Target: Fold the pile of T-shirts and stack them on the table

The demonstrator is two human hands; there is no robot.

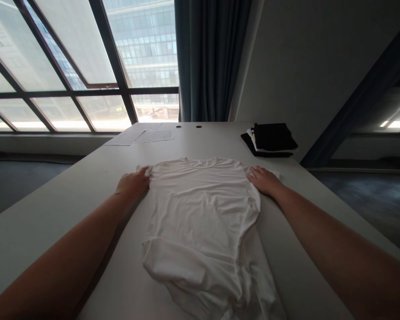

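Observation:
A white T-shirt [200,209] lies spread on the table with its round neckline at the far end. Its upper part is fairly flat with small creases, while the near part is bunched and folded over. My left hand [135,182] rests on the sleeve at the left, fingers reaching toward the shoulder and partly seen from the side. On the opposite sleeve my right hand [264,180] lies flat, its fingers stretched out toward the shirt. Both sleeves are partly covered by the hands.
The white table [120,284] reaches to a blue curtain [210,62] and a window [146,44]. Folded dark clothes [274,137] are stacked at the back right. Printed paper sheets [126,137] lie at the back left, near two round holes in the tabletop.

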